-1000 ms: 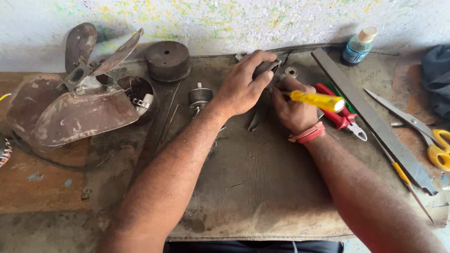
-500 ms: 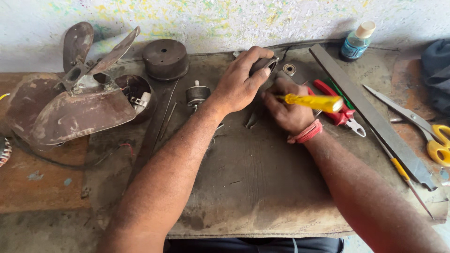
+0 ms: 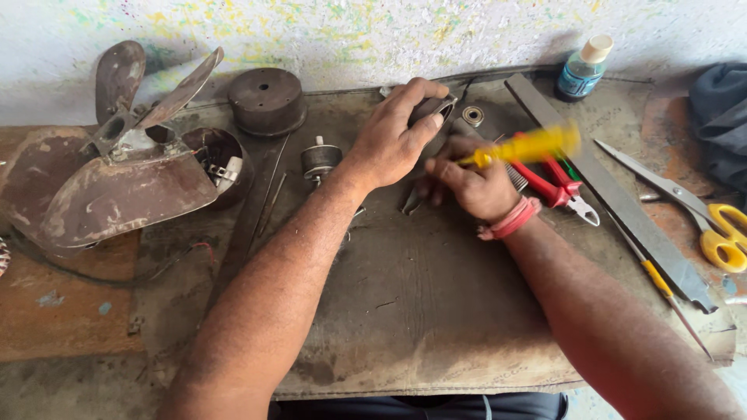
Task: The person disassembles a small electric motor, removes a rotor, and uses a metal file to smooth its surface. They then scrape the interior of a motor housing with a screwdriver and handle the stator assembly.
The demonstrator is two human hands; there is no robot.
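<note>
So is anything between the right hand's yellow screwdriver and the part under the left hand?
Nothing visible: the screwdriver in the right hand points straight at the part that the left hand covers.

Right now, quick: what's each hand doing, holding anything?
Left hand: closed over a dark metal part, pressing it to the mat.
Right hand: closed on a yellow-handled screwdriver.

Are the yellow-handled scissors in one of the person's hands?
No, the scissors lie on the bench at the far right, apart from both hands; the right hand holds a yellow-handled screwdriver instead.
</note>
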